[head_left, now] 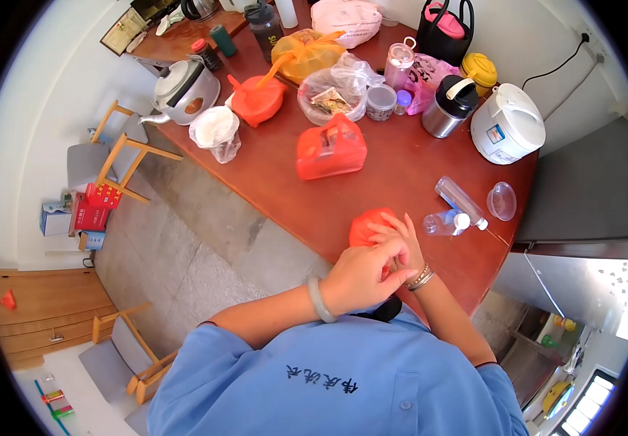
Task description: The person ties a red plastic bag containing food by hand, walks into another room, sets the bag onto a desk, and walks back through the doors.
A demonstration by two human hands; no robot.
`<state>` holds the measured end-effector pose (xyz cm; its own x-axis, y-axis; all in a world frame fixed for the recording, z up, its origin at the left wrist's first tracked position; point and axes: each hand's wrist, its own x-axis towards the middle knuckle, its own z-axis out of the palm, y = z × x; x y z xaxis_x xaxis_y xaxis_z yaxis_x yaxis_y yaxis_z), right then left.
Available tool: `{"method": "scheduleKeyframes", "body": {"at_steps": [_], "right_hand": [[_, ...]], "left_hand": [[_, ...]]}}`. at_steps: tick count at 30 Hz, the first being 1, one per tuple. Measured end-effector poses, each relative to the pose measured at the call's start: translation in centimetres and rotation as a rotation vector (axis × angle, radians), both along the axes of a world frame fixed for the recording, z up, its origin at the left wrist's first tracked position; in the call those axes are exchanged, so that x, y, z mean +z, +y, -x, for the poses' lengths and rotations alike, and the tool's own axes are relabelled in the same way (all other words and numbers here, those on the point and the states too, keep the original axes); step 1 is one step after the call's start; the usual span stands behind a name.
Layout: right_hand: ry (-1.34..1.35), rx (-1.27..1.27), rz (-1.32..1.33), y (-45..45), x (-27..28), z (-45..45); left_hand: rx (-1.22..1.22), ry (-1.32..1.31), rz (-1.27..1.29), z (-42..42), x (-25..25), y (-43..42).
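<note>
Both of my hands meet at the table's near edge, over a red plastic bag [366, 228]. My left hand [361, 275], with a pale bangle at its wrist, has its fingers curled together; a bit of red plastic shows between thumb and fingers. Behind it, my right hand [405, 245] has its visible fingers stretched out and spread along the bag's right side; its thumb is hidden by the left hand. Bracelets circle that wrist. What the bag contains is hidden. Just right of it lie two clear plastic bottles [460, 202] [441, 223].
Beyond my hands on the brown table [401, 171] stands another red bag [332, 147]. Farther back are a white rice cooker [508, 125], a steel thermos [450, 105], a slow cooker [185, 92] and several bags. A clear bowl [501, 201] sits near the right edge.
</note>
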<state>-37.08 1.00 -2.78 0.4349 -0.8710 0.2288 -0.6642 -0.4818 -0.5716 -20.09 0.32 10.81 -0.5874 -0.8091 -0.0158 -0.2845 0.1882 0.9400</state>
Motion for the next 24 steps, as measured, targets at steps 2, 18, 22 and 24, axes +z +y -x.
{"method": "scheduleKeyframes", "body": {"at_steps": [2, 18, 22, 24], "right_hand": [[0.008, 0.02, -0.065, -0.4, -0.1, -0.2], [-0.814, -0.119, -0.353, -1.3, -0.9, 1.5], [-0.903, -0.148, -0.58, 0.2, 2.5, 0.6], [-1.271, -0.157, -0.763, 0.6, 2.4, 0.7]], "left_hand": [[-0.003, -0.006, 0.075, -0.2, 0.5, 0.2], [0.254, 0.4, -0.67, -3.9, -6.4, -2.5], [0.163, 0.557, -0.795, -1.2, -6.2, -0.3], [0.191, 0.515, -0.789, -0.8, -5.9, -0.2]]}}
